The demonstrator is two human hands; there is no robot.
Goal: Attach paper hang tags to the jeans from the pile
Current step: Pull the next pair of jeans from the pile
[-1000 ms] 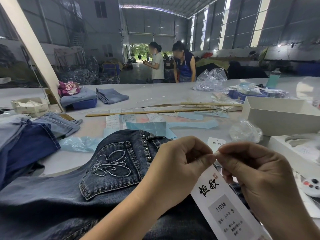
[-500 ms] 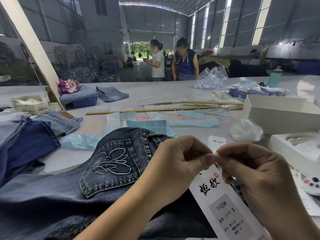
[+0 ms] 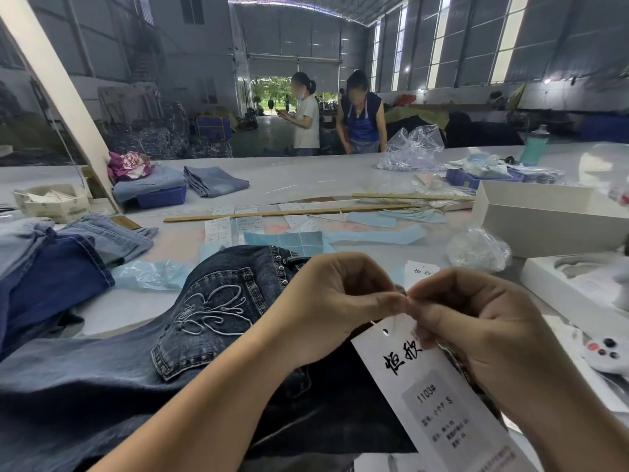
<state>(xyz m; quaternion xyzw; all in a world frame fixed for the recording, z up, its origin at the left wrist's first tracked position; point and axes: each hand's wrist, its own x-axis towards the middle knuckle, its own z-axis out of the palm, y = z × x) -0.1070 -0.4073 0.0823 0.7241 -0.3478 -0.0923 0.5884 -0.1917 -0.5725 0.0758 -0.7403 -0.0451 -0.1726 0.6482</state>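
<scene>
- Fastening the hang tag (image 3: 439, 400) calls for keeping its string taut between both pinches, I judge, so the loop closes snugly near the waistband of the dark jeans (image 3: 218, 301) and does not slip.
- Left hand (image 3: 335, 303) hovers over the jeans on the worktop (image 3: 306, 178), fingers curled, thumb and forefinger pinching at the tag's top.
- Right hand (image 3: 476, 321) meets it fingertip to fingertip, likewise curled and pinching; the string itself is barely visible.
- Tag hangs below both hands, over the jeans.
</scene>
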